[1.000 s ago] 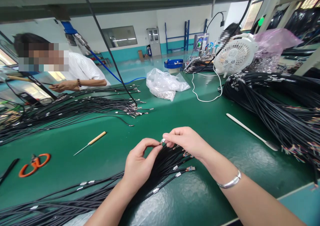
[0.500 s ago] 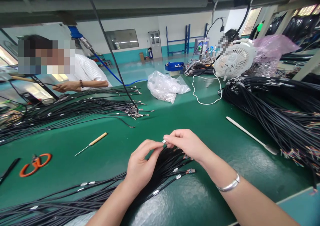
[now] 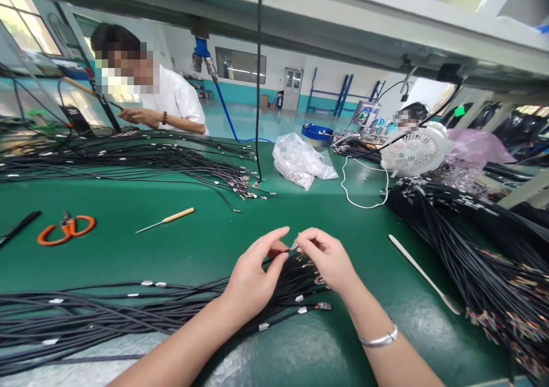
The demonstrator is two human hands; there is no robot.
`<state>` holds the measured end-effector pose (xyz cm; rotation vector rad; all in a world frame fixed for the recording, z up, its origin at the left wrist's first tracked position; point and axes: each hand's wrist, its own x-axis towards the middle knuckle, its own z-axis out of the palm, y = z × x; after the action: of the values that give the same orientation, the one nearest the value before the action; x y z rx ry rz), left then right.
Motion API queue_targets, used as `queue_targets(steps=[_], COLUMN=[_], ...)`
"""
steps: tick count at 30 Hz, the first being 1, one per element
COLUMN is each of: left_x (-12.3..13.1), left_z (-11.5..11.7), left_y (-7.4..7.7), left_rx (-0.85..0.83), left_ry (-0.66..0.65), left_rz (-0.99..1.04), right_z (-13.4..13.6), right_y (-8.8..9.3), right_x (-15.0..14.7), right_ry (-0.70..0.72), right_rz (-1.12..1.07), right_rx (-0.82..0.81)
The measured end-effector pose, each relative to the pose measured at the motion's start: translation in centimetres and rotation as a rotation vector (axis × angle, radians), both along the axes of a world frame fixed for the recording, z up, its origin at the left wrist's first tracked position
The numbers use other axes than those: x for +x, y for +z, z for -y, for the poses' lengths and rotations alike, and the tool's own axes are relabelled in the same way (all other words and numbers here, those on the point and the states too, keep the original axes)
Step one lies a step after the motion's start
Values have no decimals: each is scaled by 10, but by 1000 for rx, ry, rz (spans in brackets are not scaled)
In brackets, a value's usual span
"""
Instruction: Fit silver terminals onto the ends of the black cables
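between thumb and forefinger of the right hand (image 3: 328,258), a small silver plug (image 3: 294,246) sits over the ends of the black cables (image 3: 171,310).

those two fingers are closed on it, making that hand the nearer; the left hand (image 3: 257,270) faces it, forefinger raised clear of the thumb, and whether its other fingertips pinch the thin wire (image 3: 289,250) at the plug's tail i cannot tell. the plug lies left of the right fingertips, and its long axis seems to slant up from the left fingertips toward the right ones. the cables run leftward across the green table (image 3: 214,238). farther out lie a wooden-handled pick (image 3: 180,214) and orange-handled cutters (image 3: 67,225) on the left, a white stick (image 3: 422,267) on the right.
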<state>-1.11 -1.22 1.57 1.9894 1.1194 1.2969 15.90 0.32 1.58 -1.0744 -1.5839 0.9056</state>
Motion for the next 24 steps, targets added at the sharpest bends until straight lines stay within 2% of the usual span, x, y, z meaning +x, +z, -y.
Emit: queue_targets(steps=[10, 20, 24], left_x=[-2, -2, 1], left_z=[0, -3, 1], left_y=[-3, -5, -5], left_rx=[104, -21, -35], left_ry=[20, 12, 21], left_rz=[-53, 33, 40], right_z=[3, 2, 4], right_y=[-2, -2, 1], right_x=[-4, -3, -9], right_ry=[42, 95, 111], right_rz=[46, 40, 62], right_rx=[-21, -14, -58])
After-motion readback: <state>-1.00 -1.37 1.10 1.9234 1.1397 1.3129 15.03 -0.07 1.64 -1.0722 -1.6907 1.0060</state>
